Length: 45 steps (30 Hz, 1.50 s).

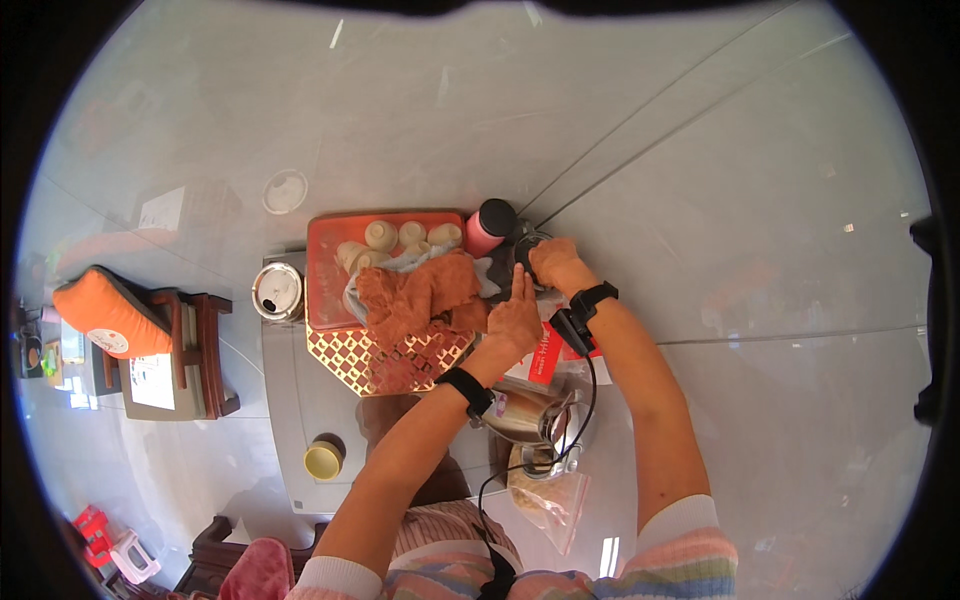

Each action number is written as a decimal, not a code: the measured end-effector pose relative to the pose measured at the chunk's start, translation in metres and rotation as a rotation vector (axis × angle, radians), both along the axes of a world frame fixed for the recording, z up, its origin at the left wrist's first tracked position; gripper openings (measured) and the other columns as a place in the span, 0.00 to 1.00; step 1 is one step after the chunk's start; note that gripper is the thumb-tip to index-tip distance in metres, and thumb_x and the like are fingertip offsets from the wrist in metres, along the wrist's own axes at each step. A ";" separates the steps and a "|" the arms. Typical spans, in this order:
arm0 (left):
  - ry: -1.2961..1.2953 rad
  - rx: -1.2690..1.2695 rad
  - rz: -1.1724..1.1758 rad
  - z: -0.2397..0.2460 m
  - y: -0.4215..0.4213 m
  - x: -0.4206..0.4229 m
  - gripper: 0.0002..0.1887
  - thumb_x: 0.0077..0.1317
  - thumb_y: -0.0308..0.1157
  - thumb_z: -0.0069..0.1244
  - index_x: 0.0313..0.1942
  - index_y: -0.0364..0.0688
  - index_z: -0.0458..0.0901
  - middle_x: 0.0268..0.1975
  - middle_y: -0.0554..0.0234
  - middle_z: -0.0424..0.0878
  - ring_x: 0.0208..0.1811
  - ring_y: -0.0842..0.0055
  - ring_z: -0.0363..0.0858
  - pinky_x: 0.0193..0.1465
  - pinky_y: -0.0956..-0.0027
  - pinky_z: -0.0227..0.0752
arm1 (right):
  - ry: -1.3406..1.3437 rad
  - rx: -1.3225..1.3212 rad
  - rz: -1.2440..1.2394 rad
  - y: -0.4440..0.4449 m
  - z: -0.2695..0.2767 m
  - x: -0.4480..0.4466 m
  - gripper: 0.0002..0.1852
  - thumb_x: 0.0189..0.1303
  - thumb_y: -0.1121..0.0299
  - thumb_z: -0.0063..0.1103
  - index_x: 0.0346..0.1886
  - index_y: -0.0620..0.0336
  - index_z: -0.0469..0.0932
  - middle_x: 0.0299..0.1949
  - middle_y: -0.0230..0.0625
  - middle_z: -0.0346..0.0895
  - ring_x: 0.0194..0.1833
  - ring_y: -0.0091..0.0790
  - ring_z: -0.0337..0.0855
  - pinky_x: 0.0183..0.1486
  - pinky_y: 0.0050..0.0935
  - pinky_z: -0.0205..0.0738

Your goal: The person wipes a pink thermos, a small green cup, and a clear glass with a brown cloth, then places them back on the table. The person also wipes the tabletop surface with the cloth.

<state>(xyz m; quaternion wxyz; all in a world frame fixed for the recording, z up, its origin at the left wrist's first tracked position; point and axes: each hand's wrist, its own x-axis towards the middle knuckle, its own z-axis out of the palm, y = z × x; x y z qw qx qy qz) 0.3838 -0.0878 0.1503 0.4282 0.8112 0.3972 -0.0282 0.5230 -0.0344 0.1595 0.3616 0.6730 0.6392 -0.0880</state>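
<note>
My right hand point(553, 262) is curled at the side of a dark round vessel point(523, 249) with a clear rim, its fingers partly hidden behind the knuckles. Two fingers of my left hand point(516, 321) point at the lower edge of that vessel; whether they press on it or something under the palm cannot be told. Just left of my hands, a rust-brown cloth point(416, 292) lies heaped over a grey-blue cloth point(489, 277). Beside the vessel stands a pink bottle point(482, 234) with a black lid.
Several small cream cups point(381, 235) sit in a red tray point(330, 277) on a gold-checked box point(349, 352). A metal canister point(277, 291) and a yellow cup point(323, 460) are leftward on the table point(300, 397). Near my forearms are a metal kettle point(521, 412), a plastic bag point(551, 502) and red packets point(545, 360).
</note>
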 end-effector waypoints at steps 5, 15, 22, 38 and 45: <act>0.044 -0.051 -0.003 -0.001 0.001 0.002 0.51 0.56 0.33 0.58 0.74 0.37 0.41 0.79 0.55 0.29 0.55 0.49 0.80 0.53 0.56 0.77 | 0.284 -0.191 -0.226 0.012 -0.020 0.018 0.12 0.57 0.65 0.58 0.39 0.62 0.84 0.39 0.44 0.85 0.39 0.40 0.86 0.38 0.37 0.78; 0.058 -0.048 -0.034 -0.002 0.004 0.001 0.50 0.57 0.35 0.56 0.74 0.37 0.42 0.79 0.56 0.29 0.57 0.48 0.78 0.57 0.56 0.74 | 1.373 0.199 -1.039 -0.011 -0.006 0.038 0.13 0.57 0.71 0.63 0.42 0.69 0.78 0.39 0.37 0.79 0.37 0.32 0.82 0.33 0.34 0.80; 0.035 -0.051 -0.059 0.005 0.006 -0.005 0.47 0.57 0.31 0.50 0.74 0.37 0.42 0.79 0.55 0.32 0.57 0.48 0.78 0.58 0.55 0.73 | 1.296 0.691 -1.371 -0.001 -0.015 0.025 0.27 0.53 0.72 0.69 0.55 0.74 0.73 0.52 0.50 0.76 0.44 0.41 0.84 0.40 0.38 0.85; 0.019 -0.026 -0.026 0.002 0.004 -0.004 0.46 0.56 0.30 0.49 0.74 0.37 0.44 0.79 0.56 0.34 0.54 0.48 0.80 0.57 0.55 0.74 | 0.151 0.498 -0.232 0.008 0.000 0.006 0.18 0.46 0.69 0.68 0.43 0.61 0.82 0.39 0.48 0.84 0.45 0.51 0.85 0.46 0.41 0.81; 0.050 -0.020 -0.012 0.004 0.001 -0.002 0.47 0.56 0.30 0.50 0.74 0.35 0.44 0.79 0.55 0.33 0.54 0.50 0.80 0.56 0.56 0.75 | 0.070 0.315 -0.400 0.013 0.007 0.008 0.16 0.54 0.61 0.60 0.44 0.55 0.85 0.46 0.40 0.85 0.51 0.43 0.84 0.51 0.38 0.79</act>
